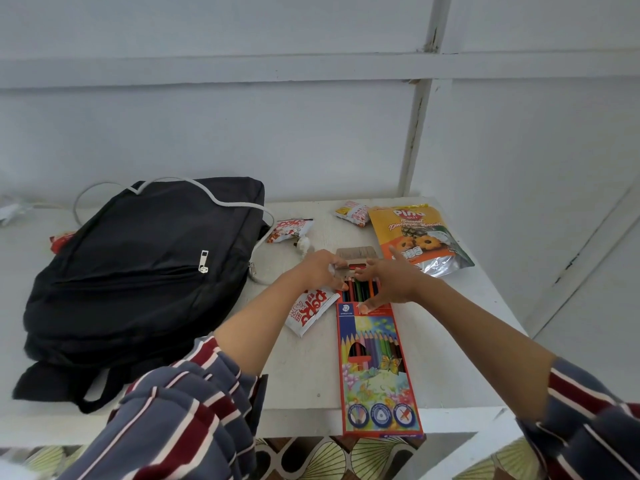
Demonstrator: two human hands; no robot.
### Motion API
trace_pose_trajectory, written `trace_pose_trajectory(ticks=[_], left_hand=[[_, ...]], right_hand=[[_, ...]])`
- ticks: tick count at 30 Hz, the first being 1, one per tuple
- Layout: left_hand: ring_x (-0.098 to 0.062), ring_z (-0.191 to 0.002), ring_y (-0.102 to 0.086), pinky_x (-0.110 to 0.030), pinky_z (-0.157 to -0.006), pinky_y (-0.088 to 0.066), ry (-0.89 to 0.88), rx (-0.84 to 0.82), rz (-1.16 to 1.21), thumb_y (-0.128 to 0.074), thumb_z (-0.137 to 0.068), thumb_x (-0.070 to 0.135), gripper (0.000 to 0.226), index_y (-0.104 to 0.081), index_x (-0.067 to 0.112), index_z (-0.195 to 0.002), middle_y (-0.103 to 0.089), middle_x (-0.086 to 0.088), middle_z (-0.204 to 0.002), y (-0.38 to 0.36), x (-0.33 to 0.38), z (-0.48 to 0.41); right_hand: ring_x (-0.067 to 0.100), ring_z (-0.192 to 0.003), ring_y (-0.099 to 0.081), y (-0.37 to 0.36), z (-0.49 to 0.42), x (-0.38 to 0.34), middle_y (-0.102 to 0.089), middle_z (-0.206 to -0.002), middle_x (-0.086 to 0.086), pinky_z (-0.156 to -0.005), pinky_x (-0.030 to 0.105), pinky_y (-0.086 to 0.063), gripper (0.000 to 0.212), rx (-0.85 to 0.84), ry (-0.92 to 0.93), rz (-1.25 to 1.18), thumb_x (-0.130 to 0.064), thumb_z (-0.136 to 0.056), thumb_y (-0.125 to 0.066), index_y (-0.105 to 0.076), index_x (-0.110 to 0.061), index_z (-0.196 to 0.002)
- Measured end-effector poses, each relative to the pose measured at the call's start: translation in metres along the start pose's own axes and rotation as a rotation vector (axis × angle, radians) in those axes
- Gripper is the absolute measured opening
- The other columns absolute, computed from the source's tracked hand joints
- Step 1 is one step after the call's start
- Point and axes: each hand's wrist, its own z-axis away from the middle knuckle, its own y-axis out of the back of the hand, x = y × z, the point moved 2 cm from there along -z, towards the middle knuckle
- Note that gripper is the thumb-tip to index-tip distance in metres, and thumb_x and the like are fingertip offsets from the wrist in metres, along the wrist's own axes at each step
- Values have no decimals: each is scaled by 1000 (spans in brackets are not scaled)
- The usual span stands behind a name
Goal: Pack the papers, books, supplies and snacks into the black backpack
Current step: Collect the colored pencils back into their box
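The white table [304, 368] takes up most of the view, and the black backpack [138, 271] is lying flat on its left half. Right of the backpack there's a long coloured-pencil box [377, 368] that pokes a bit past the near table edge. Its far flap is open with pencil ends showing. Further right of the backpack, toward the wall, sits an orange biscuit pouch [419, 240].

Both hands are at the far end of the box. The left hand [320, 268] has its fingers curled onto the open flap, pinching it. The right hand [389, 280] is spread wide with mostly straight fingers and its thumb pressed down on the box top, not gripping anything.

There are also three small red-and-white snack packets [310, 310]. One is just right of the backpack under the left wrist, one is by the backpack's far right corner, and one is further right beside the pouch. A white cable [221, 199] loops over the backpack's far end.
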Motion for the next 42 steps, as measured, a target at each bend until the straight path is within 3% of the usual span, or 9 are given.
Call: trace_pose_trajectory(ticks=[9, 15, 20, 27, 31, 34, 37, 40, 42], left_hand=[[-22, -110, -56, -30, -92, -45, -12, 3, 10, -76, -75, 15, 56, -56, 11, -127, -58, -8, -126, 0, -3, -1], [-16, -101, -56, -27, -75, -51, 30, -21, 30, -74, -79, 19, 62, -48, 16, -135, -55, -3, -130, 1, -2, 1], [-17, -91, -58, -29, -75, -53, 66, -18, -41, -76, -75, 22, 64, -50, 18, -133, -59, -3, -122, 1, 1, 3], [-18, -95, -61, -39, -83, -56, 75, -26, -93, -77, -71, 30, 61, -55, 23, -127, -61, 0, -118, 3, 2, 3], [-22, -111, -55, -33, -83, -51, 63, -13, -75, -76, -75, 25, 59, -54, 20, -129, -56, -1, -125, 4, 3, 4], [-23, -115, -52, -29, -80, -47, 60, -8, -53, -76, -75, 22, 58, -54, 16, -128, -54, -3, -125, 5, 3, 5], [-25, -114, -51, -32, -87, -44, 67, -9, -59, -75, -76, 22, 55, -56, 16, -126, -53, -6, -124, 5, 4, 6], [-23, -114, -51, -28, -83, -40, 75, -10, -50, -74, -77, 20, 57, -53, 18, -130, -51, -5, -127, 5, 5, 5], [-23, -115, -51, -27, -83, -40, 74, -7, -40, -74, -77, 19, 57, -53, 18, -130, -52, -5, -127, 4, 5, 6]], right_hand=[[24, -145, -4, 7, -8, 0, -13, -156, 6, -112, 50, 12, 99, -74, -30, -1, -56, -71, -69, -17, -24, -148], [27, -135, -24, 16, -17, -2, -28, -146, 8, -111, 41, -20, 84, -149, 7, -43, -52, -72, -72, -37, -17, -141], [23, -99, -58, 17, -37, 2, -61, -113, 11, -79, 31, -45, 48, -9, -62, -125, -41, -85, -61, -61, -9, -120], [22, -110, -51, 13, -55, 3, -61, -109, 2, -98, 41, -24, 47, 4, -188, -64, -40, -76, -72, -59, -13, -112], [22, -104, -51, 17, -59, 8, -60, -100, 6, -88, 37, -26, 47, -34, -184, -183, -36, -76, -73, -58, -8, -110], [21, -87, -52, 20, -65, 13, -55, -76, 2, -81, 34, -32, 42, -45, -162, -311, -30, -76, -74, -60, -1, -103], [19, -82, -51, 19, -68, 17, -50, -66, -2, -79, 33, -30, 26, -37, -121, -319, -29, -77, -72, -59, -7, -81], [20, -88, -53, 18, -67, 18, -58, -73, 0, -85, 37, -24, 26, -34, -109, -302, -36, -78, -71, -57, -16, -72], [21, -99, -52, 18, -65, 17, -63, -94, 6, -92, 39, -26, 32, -26, -110, -279, -39, -81, -68, -62, -10, -93]])
